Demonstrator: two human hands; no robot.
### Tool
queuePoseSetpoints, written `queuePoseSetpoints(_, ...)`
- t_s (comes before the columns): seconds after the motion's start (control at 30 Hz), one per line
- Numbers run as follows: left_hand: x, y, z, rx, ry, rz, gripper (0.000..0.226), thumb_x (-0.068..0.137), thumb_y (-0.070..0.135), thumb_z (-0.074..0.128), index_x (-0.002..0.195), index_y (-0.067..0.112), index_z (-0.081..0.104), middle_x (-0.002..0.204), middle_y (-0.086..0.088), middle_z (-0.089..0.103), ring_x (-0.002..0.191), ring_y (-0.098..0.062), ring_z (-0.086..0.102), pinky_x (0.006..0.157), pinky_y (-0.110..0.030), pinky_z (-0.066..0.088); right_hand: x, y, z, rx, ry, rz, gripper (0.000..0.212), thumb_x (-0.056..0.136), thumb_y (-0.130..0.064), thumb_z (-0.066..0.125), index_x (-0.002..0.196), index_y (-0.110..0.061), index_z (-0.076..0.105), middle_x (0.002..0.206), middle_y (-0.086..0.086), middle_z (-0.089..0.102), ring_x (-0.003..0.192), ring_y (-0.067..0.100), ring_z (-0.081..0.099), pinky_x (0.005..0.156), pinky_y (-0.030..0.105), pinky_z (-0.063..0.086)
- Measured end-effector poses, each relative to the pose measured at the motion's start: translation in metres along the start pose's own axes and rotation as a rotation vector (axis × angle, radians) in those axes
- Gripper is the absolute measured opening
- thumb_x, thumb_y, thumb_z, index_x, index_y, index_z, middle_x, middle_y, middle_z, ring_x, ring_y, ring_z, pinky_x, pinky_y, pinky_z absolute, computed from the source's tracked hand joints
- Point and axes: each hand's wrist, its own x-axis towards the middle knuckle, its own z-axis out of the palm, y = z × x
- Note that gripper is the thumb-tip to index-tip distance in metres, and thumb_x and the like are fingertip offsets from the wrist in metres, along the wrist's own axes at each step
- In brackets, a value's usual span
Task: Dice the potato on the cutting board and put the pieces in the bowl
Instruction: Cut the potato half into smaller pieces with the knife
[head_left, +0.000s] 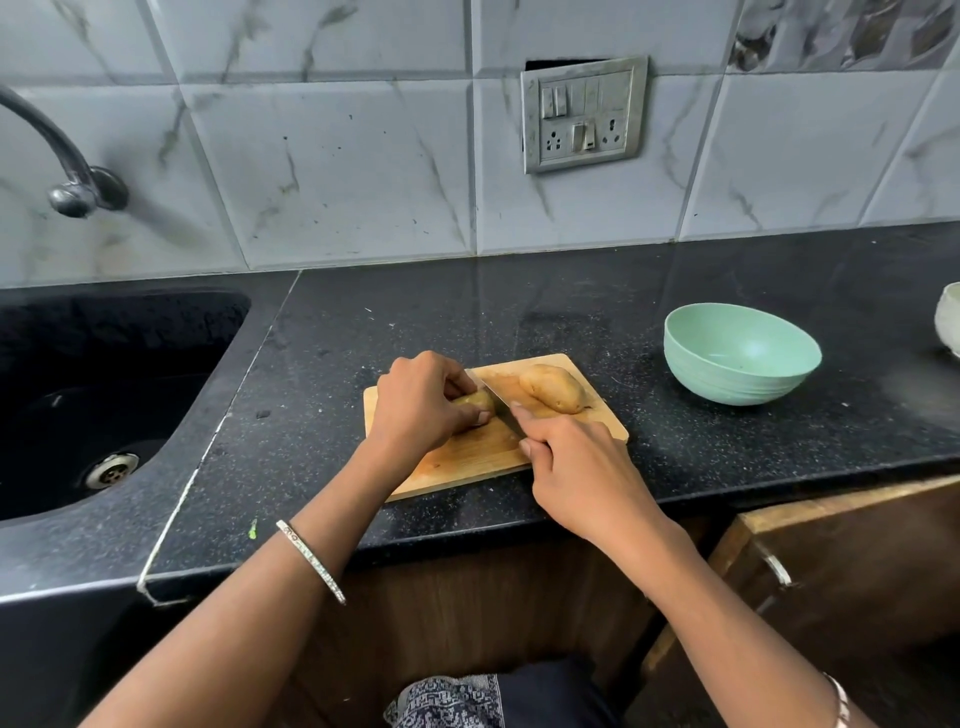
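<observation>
Left hand (423, 397) grips potato half (475, 401) on cutting board (457, 457); right hand (576, 467) clenched round knife (496, 402), blade between halves.

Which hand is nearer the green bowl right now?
Right. The right hand, gripping the knife, sits left of the bowl; the left hand holds a potato piece farther left.

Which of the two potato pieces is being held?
The left piece on the cutting board, gripped by the left hand. The right piece lies untouched, nearer the bowl.
</observation>
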Motion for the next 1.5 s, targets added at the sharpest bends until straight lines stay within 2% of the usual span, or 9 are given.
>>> queuePoseSetpoints(0.3,0.000,-0.001,0.001,0.025,0.002,0.032,0.038,0.069,0.040,0.086,0.100,0.029,0.068,0.093,0.009,0.074,0.094,-0.012,0.067,0.083,-0.032,0.049,0.004,-0.001,0.003,-0.011,0.008,-0.008,0.049,0.105,-0.031,0.043,0.152,-0.042,0.038,0.123,0.005,0.068,0.113,0.033,0.060,0.086,0.042,0.052)
queuePoseSetpoints(0.47,0.004,0.003,-0.001,0.201,-0.119,0.217,0.049,0.081,0.039,0.075,0.124,0.040,0.050,0.123,0.007,0.053,0.102,-0.018,0.062,0.077,-0.034,0.043,0.004,0.004,0.007,-0.013,-0.020,0.000,0.049,0.105,-0.032,0.044,0.152,-0.044,0.036,0.121,0.007,0.067,0.111,0.035,0.061,0.081,0.040,0.050)
queuePoseSetpoints(0.57,0.011,0.005,-0.005,0.264,-0.240,0.330,0.036,0.087,0.033,0.070,0.119,0.042,0.057,0.138,0.007,0.042,0.114,-0.018,0.055,0.081,-0.031,0.041,0.006,0.004,0.006,-0.007,-0.024,-0.001,0.049,0.105,-0.032,0.044,0.152,-0.043,0.037,0.122,0.006,0.067,0.110,0.034,0.061,0.082,0.040,0.051)
queuePoseSetpoints(0.63,0.016,0.005,-0.008,0.298,-0.305,0.379,0.029,0.088,0.033,0.068,0.115,0.042,0.060,0.135,0.010,0.049,0.116,-0.016,0.054,0.082,-0.031,0.040,0.006,0.004,0.004,-0.003,-0.026,0.000,0.049,0.105,-0.031,0.045,0.152,-0.042,0.038,0.125,0.005,0.066,0.111,0.034,0.061,0.083,0.040,0.051)
queuePoseSetpoints(0.8,0.025,0.004,-0.012,0.332,-0.360,0.436,0.027,0.090,0.034,0.066,0.116,0.040,0.059,0.126,0.011,0.059,0.091,-0.006,0.044,0.077,-0.029,0.036,0.007,0.005,0.004,0.010,-0.027,-0.003,0.049,0.105,-0.032,0.045,0.152,-0.042,0.038,0.124,0.006,0.067,0.108,0.032,0.063,0.085,0.042,0.054)
queuePoseSetpoints(1.0,0.029,0.004,-0.009,0.373,-0.404,0.485,0.033,0.092,0.034,0.063,0.123,0.041,0.053,0.127,0.007,0.055,0.114,-0.017,0.052,0.081,-0.032,0.040,0.008,0.006,0.004,0.008,-0.028,-0.007,0.048,0.105,-0.033,0.045,0.151,-0.042,0.040,0.128,0.004,0.066,0.113,0.032,0.061,0.087,0.041,0.052)
queuePoseSetpoints(1.17,0.033,0.005,-0.009,0.394,-0.428,0.494,0.029,0.092,0.032,0.063,0.119,0.037,0.056,0.124,0.006,0.055,0.114,-0.019,0.051,0.081,-0.031,0.039,0.007,0.006,0.002,-0.010,-0.035,-0.019,0.048,0.105,-0.033,0.045,0.151,-0.043,0.039,0.125,0.006,0.066,0.111,0.033,0.061,0.084,0.040,0.050)
queuePoseSetpoints(1.37,0.036,0.007,-0.010,0.394,-0.429,0.480,0.028,0.089,0.031,0.067,0.115,0.038,0.060,0.122,0.010,0.061,0.108,-0.018,0.054,0.089,-0.043,0.048,0.000,0.009,-0.005,-0.001,-0.058,-0.011,0.048,0.105,-0.033,0.044,0.150,-0.047,0.038,0.121,0.005,0.066,0.109,0.032,0.061,0.076,0.036,0.046)
queuePoseSetpoints(1.5,0.035,0.006,-0.009,0.374,-0.411,0.467,0.028,0.088,0.031,0.069,0.114,0.040,0.061,0.120,0.012,0.062,0.107,-0.017,0.055,0.089,-0.043,0.049,-0.013,0.015,-0.026,0.000,-0.114,0.009,0.046,0.105,-0.035,0.045,0.148,-0.051,0.040,0.137,0.001,0.061,0.124,0.030,0.055,0.096,0.038,0.048)
